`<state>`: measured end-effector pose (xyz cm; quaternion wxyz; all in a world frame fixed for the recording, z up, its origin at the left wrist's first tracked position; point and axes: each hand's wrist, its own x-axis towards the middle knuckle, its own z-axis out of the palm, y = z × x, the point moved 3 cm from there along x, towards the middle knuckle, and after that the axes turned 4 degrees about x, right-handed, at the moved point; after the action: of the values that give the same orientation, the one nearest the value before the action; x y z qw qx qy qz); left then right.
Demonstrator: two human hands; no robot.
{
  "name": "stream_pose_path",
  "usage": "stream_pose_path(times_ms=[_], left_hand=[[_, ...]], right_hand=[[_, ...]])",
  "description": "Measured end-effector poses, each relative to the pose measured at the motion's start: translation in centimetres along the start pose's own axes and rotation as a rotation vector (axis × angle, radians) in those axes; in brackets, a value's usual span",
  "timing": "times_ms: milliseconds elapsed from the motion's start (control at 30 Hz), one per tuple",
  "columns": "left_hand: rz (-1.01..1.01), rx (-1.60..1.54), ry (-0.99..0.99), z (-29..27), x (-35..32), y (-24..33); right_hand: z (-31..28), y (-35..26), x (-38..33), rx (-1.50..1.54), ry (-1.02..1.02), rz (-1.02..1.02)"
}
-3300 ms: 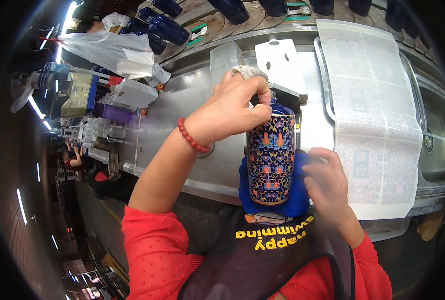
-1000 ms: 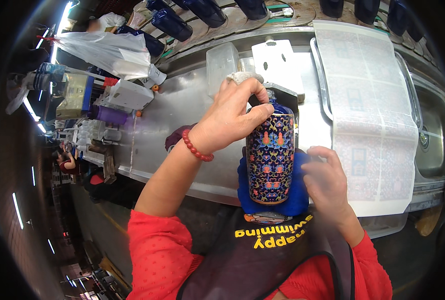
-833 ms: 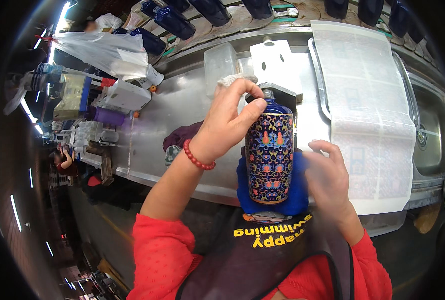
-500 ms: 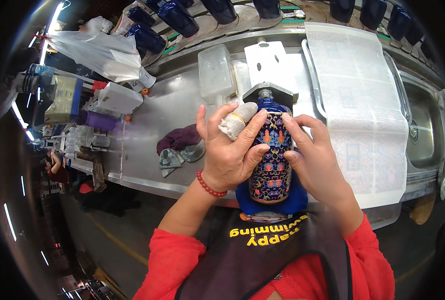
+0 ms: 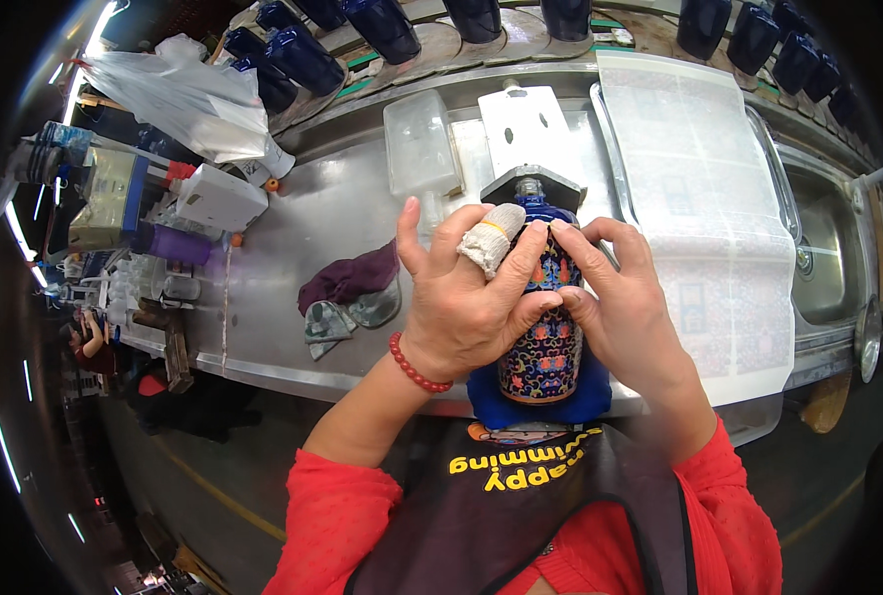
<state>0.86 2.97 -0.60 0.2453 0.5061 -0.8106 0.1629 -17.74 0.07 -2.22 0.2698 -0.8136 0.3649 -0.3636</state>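
Patterned blue bottle (image 5: 545,332) upright at centre on a blue pad (image 5: 540,397), left hand (image 5: 466,297) now wrapped around its shoulder from 9 o'clock, bandaged finger (image 5: 493,236) on top, right hand (image 5: 625,297) risen from the base, fingers grasping the bottle from 3 o'clock, purple rag (image 5: 347,283) uncovered at 9 o'clock.

Bottle (image 5: 543,332) stands at the counter (image 5: 293,223) near edge, between left hand (image 5: 461,297) and right hand (image 5: 625,307). Rags (image 5: 347,297) lie left of it, plastic box (image 5: 419,142) behind, sheet (image 5: 704,188) right, sink (image 5: 838,258) far right.
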Motion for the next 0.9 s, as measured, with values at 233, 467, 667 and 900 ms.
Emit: stream_pose_path(times_ms=[233,467,667,900], left_hand=[[-0.043,-0.069,-0.003,-0.2,-0.5,0.0],[-0.005,0.015,-0.027,-0.2,-0.3,0.6],[-0.048,-0.018,-0.03,-0.4,-0.3,0.7],[-0.051,0.025,-0.141,-1.2,-0.3,2.0]], right_hand=[[-0.1,0.3,-0.4,0.021,0.006,0.003],[0.1,0.6,-0.5,0.02,-0.004,-0.004],[-0.1,0.5,-0.8,0.056,0.003,0.033],[0.2,1.0,-1.3,0.073,-0.013,0.055]])
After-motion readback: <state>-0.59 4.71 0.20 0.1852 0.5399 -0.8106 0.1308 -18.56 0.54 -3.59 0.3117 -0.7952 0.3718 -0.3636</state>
